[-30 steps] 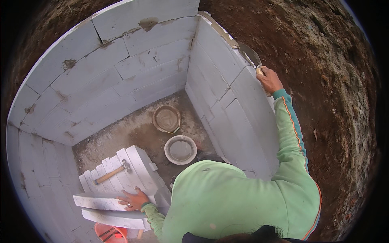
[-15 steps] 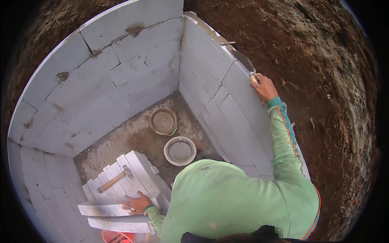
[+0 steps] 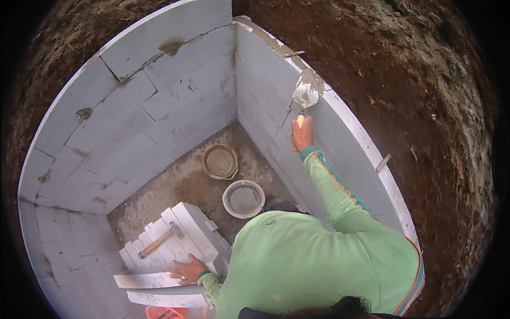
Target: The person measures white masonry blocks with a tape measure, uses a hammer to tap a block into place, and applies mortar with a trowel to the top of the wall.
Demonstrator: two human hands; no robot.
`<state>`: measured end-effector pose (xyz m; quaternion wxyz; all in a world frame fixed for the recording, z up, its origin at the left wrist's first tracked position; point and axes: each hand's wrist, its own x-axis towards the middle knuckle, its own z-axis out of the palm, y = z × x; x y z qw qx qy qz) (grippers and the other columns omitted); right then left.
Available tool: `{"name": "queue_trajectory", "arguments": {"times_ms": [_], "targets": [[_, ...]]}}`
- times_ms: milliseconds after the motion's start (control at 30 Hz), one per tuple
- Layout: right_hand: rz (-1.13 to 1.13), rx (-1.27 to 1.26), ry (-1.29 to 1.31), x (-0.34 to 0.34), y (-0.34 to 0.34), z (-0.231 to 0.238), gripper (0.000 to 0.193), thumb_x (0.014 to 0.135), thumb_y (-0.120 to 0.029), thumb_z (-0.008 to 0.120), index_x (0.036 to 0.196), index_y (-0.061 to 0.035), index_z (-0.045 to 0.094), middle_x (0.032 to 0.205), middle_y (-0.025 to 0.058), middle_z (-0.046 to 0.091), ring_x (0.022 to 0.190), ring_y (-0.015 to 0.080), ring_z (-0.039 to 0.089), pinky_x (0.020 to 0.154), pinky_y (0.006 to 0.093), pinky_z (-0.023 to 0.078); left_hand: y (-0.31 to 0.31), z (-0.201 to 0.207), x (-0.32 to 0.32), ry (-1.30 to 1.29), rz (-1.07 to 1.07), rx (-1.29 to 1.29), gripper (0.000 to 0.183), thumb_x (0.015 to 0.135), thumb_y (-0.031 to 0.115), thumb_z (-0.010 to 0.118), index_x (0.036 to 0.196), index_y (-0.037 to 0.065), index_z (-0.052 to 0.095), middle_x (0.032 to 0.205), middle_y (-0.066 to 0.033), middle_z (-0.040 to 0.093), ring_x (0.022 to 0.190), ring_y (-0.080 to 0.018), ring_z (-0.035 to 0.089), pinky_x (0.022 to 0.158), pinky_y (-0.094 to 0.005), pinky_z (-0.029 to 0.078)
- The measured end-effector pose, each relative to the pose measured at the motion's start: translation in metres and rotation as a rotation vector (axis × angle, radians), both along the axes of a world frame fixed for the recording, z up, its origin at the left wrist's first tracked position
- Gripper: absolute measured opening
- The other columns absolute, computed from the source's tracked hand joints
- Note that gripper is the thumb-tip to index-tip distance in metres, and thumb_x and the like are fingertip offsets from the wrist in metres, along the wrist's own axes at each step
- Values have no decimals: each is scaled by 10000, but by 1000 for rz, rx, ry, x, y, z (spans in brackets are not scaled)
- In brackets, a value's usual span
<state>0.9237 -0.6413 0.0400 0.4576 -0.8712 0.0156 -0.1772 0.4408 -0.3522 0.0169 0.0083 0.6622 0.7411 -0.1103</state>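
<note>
My right hand [image 3: 302, 133] is wrapped round the pale handle of a trowel [image 3: 306, 94]. The trowel's blade, smeared with grey mortar, is at the top edge of the right block wall [image 3: 340, 154], beside the mortar [image 3: 314, 80] lying there. My left hand [image 3: 189, 270] rests open, fingers spread, on a white block [image 3: 141, 280] of the stack at lower left. A hammer [image 3: 159, 241] with a wooden handle lies on that stack, a little beyond the left hand.
Two round buckets, one with brown mix [image 3: 220, 161] and one with grey contents [image 3: 244, 199], stand on the floor. An orange container [image 3: 166, 312] is beside the stack. Block walls [image 3: 106, 133] enclose the space, with a soil bank [image 3: 430, 133] outside. A small stick [image 3: 383, 163] lies on the wall top.
My right hand has drawn the trowel left and inward from the wall top, and its blade is now turned flat to view. The left hand stays on the block.
</note>
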Motion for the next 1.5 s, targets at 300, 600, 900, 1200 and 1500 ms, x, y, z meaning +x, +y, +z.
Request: {"name": "queue_trajectory", "arguments": {"times_ms": [300, 600, 900, 1200, 1500], "targets": [[251, 413, 313, -110, 34, 64, 264, 932, -200, 584, 1076, -18, 460, 756, 76, 560, 544, 157, 553, 474, 320, 483, 1, -10, -13, -6, 5, 35, 753, 835, 540, 644, 1467, 197, 419, 1620, -132, 142, 1487, -347, 133, 1112, -638, 170], [95, 356, 255, 15, 39, 53, 361, 912, -244, 600, 1127, 5, 452, 776, 129, 591, 560, 242, 601, 523, 368, 509, -4, -3, -4, -12, -7, 48, 759, 831, 540, 650, 1463, 188, 424, 1616, -141, 163, 1484, -353, 143, 1120, -636, 161], [351, 172, 452, -47, 23, 33, 463, 904, -283, 636, 1197, 18, 443, 876, 164, 614, 600, 224, 624, 522, 363, 508, -3, -3, -3, -11, 47, 34, 757, 836, 517, 653, 1467, 169, 421, 1610, -141, 188, 1485, -340, 154, 1116, -637, 159], [4, 549, 147, 8, 31, 50, 405, 945, -263, 632, 1169, 9, 432, 812, 97, 584, 613, 168, 589, 558, 324, 513, -4, -1, -3, -11, 17, 50, 769, 824, 514, 666, 1464, 168, 415, 1609, -118, 189, 1487, -338, 146, 1117, -623, 165], [53, 667, 457, -54, 43, -76, 359, 932, -237, 637, 1159, -20, 463, 792, 76, 585, 655, 152, 576, 580, 330, 508, 0, -13, -6, 64, 34, 26, 761, 837, 578, 619, 1472, 214, 412, 1624, -100, 162, 1492, -323, 134, 1112, -635, 156]]}}
